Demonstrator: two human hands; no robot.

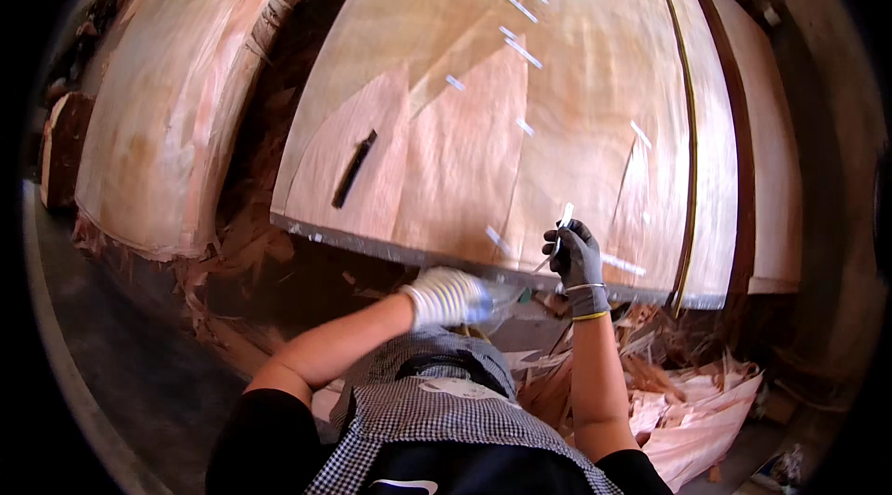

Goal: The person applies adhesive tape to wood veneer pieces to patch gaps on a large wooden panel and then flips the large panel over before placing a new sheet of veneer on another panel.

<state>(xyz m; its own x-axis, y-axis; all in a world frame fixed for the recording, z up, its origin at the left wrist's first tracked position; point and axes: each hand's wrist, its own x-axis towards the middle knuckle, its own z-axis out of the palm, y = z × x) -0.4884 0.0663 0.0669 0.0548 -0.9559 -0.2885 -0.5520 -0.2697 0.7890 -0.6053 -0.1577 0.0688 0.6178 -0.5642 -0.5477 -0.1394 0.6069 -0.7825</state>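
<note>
My left hand (451,298), in a white striped glove, is at the near edge of a broad wood veneer sheet (595,58). Motion smears its fingers, so what they do is hidden. In a grey glove, my right hand (578,258) is closed on a slender pale strip (566,214) whose white end points up; a thin line runs down-left from the fingers. Short white tape pieces (523,53) lie along the seams between the veneer patches. A pinkish wedge of veneer (465,142) is set among paler wood. On the left patch rests a black bar (354,169).
Another veneer stack (177,105) stands to the left, across a dark gap with scraps. A dark cord (686,77) crosses the sheet's right side. More veneer (757,142) lies beyond it. Torn veneer scraps (697,411) are heaped on the floor at lower right.
</note>
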